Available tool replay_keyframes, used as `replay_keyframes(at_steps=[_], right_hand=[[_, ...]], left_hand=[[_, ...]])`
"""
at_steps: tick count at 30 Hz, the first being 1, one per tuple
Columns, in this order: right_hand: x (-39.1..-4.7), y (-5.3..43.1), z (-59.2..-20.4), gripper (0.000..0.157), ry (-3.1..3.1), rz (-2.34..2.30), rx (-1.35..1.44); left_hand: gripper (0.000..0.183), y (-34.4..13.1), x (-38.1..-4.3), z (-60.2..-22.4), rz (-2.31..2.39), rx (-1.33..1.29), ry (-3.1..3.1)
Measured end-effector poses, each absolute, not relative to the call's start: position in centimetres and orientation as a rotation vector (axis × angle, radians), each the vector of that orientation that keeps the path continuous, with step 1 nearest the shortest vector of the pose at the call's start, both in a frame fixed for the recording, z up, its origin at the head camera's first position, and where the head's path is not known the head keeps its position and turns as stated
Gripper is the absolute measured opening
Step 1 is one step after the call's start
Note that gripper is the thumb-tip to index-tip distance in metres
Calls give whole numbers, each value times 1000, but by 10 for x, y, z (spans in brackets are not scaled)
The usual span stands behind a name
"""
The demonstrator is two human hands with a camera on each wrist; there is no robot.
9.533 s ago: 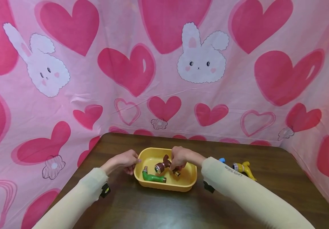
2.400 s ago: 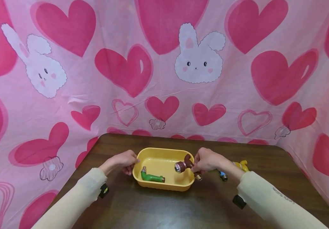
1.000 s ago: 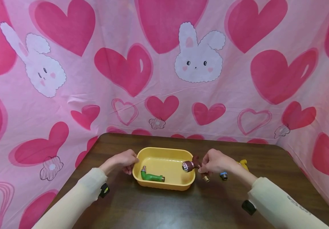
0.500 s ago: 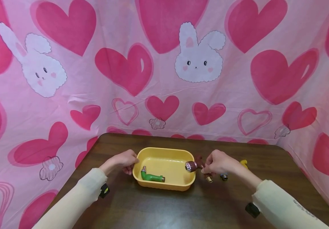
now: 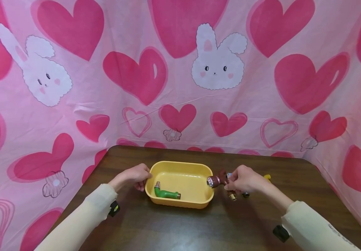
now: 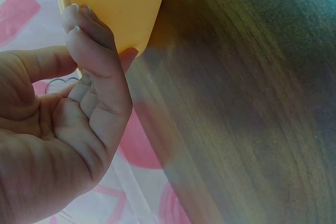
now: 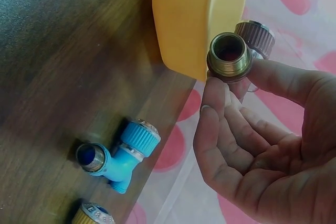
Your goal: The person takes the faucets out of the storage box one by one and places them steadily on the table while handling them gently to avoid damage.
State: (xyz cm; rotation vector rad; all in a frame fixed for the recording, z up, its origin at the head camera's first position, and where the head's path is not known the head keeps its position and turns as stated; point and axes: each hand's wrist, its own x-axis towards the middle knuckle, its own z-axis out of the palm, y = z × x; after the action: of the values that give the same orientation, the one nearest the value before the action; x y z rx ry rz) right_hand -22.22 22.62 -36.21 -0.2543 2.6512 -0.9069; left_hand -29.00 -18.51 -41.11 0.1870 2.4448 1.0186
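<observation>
My left hand grips the left end of a yellow plastic basin, thumb and fingers at its rim. The left wrist view shows the basin wall at those fingertips. Inside the basin, toward its left front, lies a green bent faucet body. My right hand pinches a brown faucet just past the basin's right rim. Its ribbed knob points left at the rim. In the right wrist view its brass threaded end faces the camera, between thumb and fingers.
A blue faucet lies on the wooden table to the right, partly behind my right hand in the head view. Beside it is a yellow faucet, cut off by the frame. Behind the table hangs a pink heart-patterned cloth.
My right hand has lifted the brown faucet from inside the basin and carried it right, out over the right rim. The left hand keeps its hold; the green faucet body stays put.
</observation>
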Motion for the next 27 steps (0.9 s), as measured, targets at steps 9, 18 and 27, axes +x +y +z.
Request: replay_keyframes(at_steps=[9, 18, 27], right_hand=[[-220, 233, -364, 29, 2656, -919, -268], [-217, 240, -364, 28, 2659, -955, -279], [-215, 247, -368, 27, 2668, -969, -292]], left_hand=[[23, -186, -289, -412, 1044, 176, 2432], [25, -185, -290, -412, 1040, 171, 2426], [23, -185, -290, -411, 1035, 177, 2434]])
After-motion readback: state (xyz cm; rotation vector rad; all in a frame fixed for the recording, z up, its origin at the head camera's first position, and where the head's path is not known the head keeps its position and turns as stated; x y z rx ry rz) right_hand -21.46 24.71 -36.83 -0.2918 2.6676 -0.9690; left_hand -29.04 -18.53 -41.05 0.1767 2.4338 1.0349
